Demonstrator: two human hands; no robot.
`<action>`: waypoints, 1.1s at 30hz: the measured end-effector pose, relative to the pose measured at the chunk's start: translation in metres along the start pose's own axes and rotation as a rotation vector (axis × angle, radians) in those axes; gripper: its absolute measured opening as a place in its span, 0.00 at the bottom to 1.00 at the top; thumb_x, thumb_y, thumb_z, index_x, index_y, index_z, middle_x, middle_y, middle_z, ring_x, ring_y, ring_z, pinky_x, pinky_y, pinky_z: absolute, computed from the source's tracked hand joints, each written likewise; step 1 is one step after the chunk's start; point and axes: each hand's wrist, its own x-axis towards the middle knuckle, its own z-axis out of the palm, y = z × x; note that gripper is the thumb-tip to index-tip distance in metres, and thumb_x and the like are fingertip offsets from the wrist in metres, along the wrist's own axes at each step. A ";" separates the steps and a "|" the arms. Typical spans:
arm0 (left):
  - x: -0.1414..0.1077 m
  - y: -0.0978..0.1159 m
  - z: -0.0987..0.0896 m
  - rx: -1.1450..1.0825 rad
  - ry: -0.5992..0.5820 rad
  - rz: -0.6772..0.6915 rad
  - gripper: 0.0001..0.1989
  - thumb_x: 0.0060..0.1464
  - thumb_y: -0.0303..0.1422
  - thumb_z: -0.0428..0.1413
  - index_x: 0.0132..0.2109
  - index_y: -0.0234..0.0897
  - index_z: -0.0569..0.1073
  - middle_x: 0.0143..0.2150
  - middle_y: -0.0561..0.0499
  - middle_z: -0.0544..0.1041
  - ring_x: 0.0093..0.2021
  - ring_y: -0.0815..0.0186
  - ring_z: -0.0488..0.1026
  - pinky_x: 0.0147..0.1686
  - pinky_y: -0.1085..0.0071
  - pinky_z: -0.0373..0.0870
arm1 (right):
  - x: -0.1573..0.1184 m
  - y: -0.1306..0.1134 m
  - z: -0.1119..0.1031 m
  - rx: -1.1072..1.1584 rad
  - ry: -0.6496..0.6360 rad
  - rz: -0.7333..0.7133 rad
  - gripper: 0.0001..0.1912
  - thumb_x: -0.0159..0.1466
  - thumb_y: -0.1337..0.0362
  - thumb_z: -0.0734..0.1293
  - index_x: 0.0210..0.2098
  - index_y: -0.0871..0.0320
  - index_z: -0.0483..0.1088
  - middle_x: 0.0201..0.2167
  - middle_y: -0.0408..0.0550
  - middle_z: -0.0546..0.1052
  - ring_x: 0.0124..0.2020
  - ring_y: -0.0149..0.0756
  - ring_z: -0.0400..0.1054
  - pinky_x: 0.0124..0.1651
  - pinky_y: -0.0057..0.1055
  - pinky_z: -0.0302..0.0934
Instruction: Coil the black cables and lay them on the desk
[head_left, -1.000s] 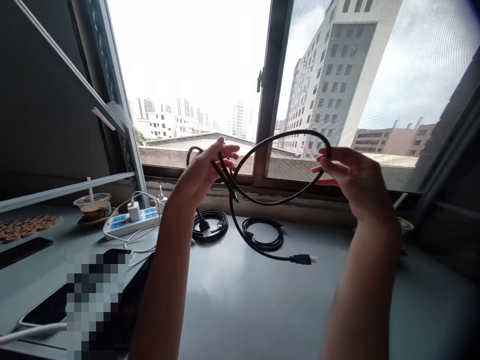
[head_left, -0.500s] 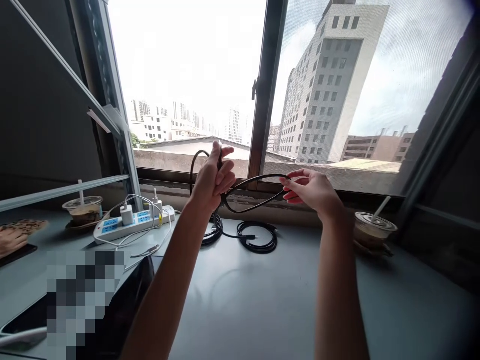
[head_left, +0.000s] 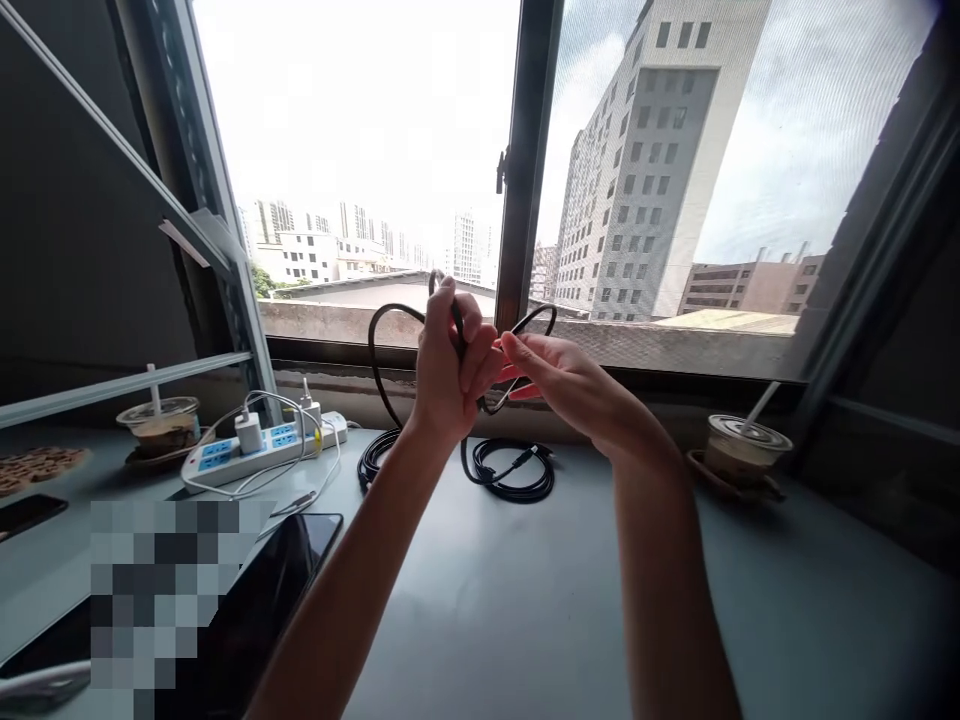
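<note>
A black cable [head_left: 373, 350] loops through the air above the table, in front of the window. My left hand [head_left: 450, 365] is closed round it, with the cable crossing the palm. Close against it on the right, my right hand [head_left: 551, 375] pinches the cable near the left fingers, and a small loop rises behind both hands. Below them on the table lie two coiled black cables, one [head_left: 523, 494] to the right and another [head_left: 369, 460] partly behind my left forearm. A strand hangs down toward the right coil.
A power strip [head_left: 266, 455] with white chargers and cords sits at left, beside a lidded drink cup [head_left: 161, 425]. Another drink cup [head_left: 748, 447] stands at right. A dark tablet-like device [head_left: 300, 550] and a phone [head_left: 34, 515] lie at left. The window [head_left: 360, 130] is behind.
My right hand has moved left, up to my left hand, and the wide loop between them has shrunk. Another person's hand at the far left has gone from view.
</note>
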 end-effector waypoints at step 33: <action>0.027 0.018 -0.063 0.652 0.263 0.315 0.29 0.58 0.50 0.40 0.20 0.36 0.67 0.06 0.56 0.57 0.08 0.72 0.61 0.10 0.78 0.56 | -0.045 -0.025 -0.064 0.264 0.624 -0.037 0.13 0.60 0.60 0.64 0.38 0.62 0.75 0.09 0.34 0.48 0.10 0.21 0.37 0.10 0.22 0.32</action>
